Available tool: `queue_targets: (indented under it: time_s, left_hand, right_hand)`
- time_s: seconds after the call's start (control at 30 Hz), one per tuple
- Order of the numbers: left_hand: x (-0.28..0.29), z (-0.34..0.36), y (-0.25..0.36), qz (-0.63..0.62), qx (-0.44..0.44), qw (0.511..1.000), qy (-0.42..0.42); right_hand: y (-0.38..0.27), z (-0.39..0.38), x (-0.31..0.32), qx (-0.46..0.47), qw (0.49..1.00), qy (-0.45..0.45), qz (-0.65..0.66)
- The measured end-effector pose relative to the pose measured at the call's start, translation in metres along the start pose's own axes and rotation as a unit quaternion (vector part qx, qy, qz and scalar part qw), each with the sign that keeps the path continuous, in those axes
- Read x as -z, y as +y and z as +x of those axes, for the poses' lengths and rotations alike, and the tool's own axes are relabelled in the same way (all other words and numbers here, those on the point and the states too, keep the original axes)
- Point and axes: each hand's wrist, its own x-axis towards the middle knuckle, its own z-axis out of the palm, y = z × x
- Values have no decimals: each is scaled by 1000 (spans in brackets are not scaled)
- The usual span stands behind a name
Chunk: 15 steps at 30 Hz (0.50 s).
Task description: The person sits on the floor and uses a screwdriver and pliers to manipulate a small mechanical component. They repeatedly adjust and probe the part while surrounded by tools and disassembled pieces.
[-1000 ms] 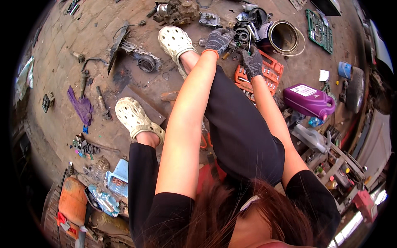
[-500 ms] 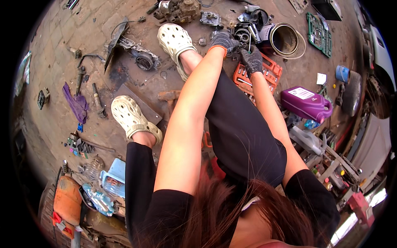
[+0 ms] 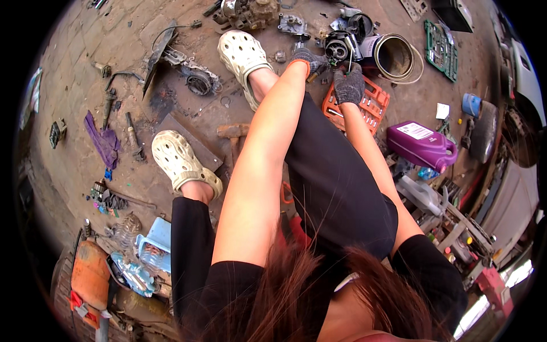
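Observation:
My gloved right hand (image 3: pixel 348 83) is closed around a slim tool (image 3: pixel 350 64) with a metal shaft and a bit of green at the grip, upright against a dark, cylindrical metal assembly (image 3: pixel 339 48). My gloved left hand (image 3: pixel 309 61), with an orange cuff, reaches to the lower left of that assembly; its fingertips are too small and hidden to show what they hold. An orange socket case (image 3: pixel 376 102) lies open just below my right hand. A large open metal can (image 3: pixel 393 55) stands right of the assembly.
Engine parts (image 3: pixel 248 16) and a metal housing (image 3: pixel 198 84) lie around my clogs. A green tool case (image 3: pixel 441 51), purple jug (image 3: pixel 415 145), tyre (image 3: pixel 485 132) and blue bucket (image 3: pixel 471 104) are on the right. A hammer (image 3: pixel 232 132), purple rag (image 3: pixel 102 142) and orange cylinder (image 3: pixel 91 273) are leftward.
My left hand has shifted slightly right and down toward the assembly. My right hand is a little straighter beneath it, still gripping the tool. The view has drifted slightly.

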Motion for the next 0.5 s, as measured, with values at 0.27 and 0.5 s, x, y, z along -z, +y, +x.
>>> queue_targets:
  time_s: [0.27, 0.5]
  left_hand:
    - [5, -2, -2, -73, 96, 992, 45]
    - [-2, 5, -8, -12, 71, 994, 87]
  right_hand:
    - [10, 5, 16, -99, 946, -61, 301]
    - [24, 11, 53, -210, 847, -126, 473]
